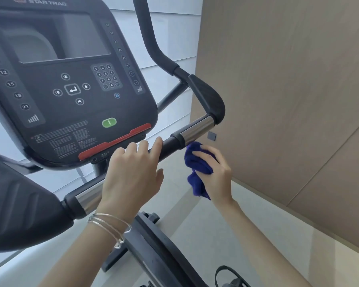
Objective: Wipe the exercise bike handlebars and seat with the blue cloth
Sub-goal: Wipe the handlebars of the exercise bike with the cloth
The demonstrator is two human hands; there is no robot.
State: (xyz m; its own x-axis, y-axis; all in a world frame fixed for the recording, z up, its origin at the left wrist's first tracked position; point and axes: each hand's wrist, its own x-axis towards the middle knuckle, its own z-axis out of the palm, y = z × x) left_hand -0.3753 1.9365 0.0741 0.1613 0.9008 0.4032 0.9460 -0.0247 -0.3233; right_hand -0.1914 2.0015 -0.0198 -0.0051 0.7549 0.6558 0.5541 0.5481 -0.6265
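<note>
From the head camera, the right hand is clutching the bunched, deep-blue cloth, fingers closed over its top while a tail of fabric is hanging below the palm. The cloth is sitting just under the shiny chrome sleeve of the black tubular handlebar, touching it or very nearly so; I cannot tell which. The left hand is resting on the same bar further inboard, fingers draped loosely over the top and not wrapped shut, below the dark console with its keypad and green button.

To do this step well, the cloth probably wants to be spread wider and wrapped round the bar, so that the underside gets wiped as well as the top, then drawn outward toward the padded black corner grip. The left hand is steadying the bar, and will likely need to shift so its own patch gets cleaned.

The seat is not in view at all. The far-left handlebar end is being cut off by the frame edge, and a broad black padded part is blocking the lower left.
</note>
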